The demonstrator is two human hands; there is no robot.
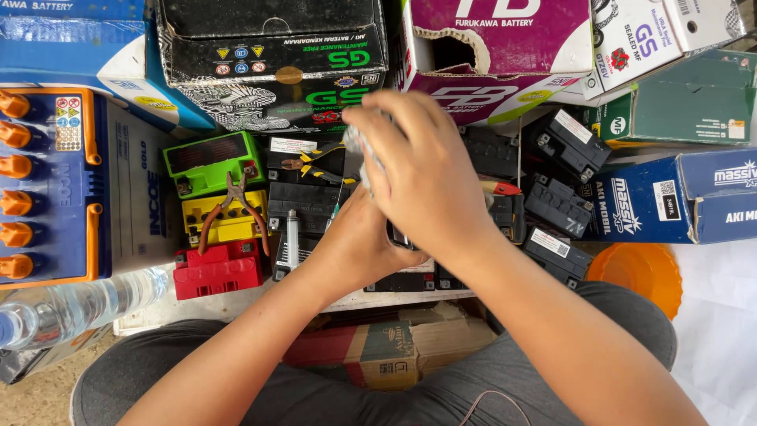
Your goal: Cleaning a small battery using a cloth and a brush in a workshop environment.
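At the centre of the head view, your right hand (426,177) lies over your left hand (367,241), both above a cluster of small black batteries (311,207). The right hand's fingers (394,118) are curled narrow around a pale grey crumpled cloth (364,154); only a small part of the cloth shows at the left edge of the fingers. The left hand sits underneath, palm closed against a small black battery (398,237), of which only a dark corner is visible between the two hands. Whether the left fingers fully clamp it cannot be told, because the right hand covers them.

To the left of your hands, three small batteries stand in a column: a green battery (211,162) at the top, a yellow battery (225,219) in the middle, and a red battery (218,270) at the bottom. Orange-handled pliers (233,209) rest across the yellow battery, jaws pointing away from you. Yellow-and-black-handled pliers (319,162) lie on the black batteries just above your left hand. A clear syringe-like tube (292,237) lies upright beside the yellow battery.

At the far left, a large white-and-blue battery (55,185) with orange caps stands beside a clear plastic water bottle (75,308). Cardboard battery boxes (272,47) are stacked along the top edge. At the right, more black batteries (560,205) sit near a blue box (670,197) and an orange bowl (639,272).
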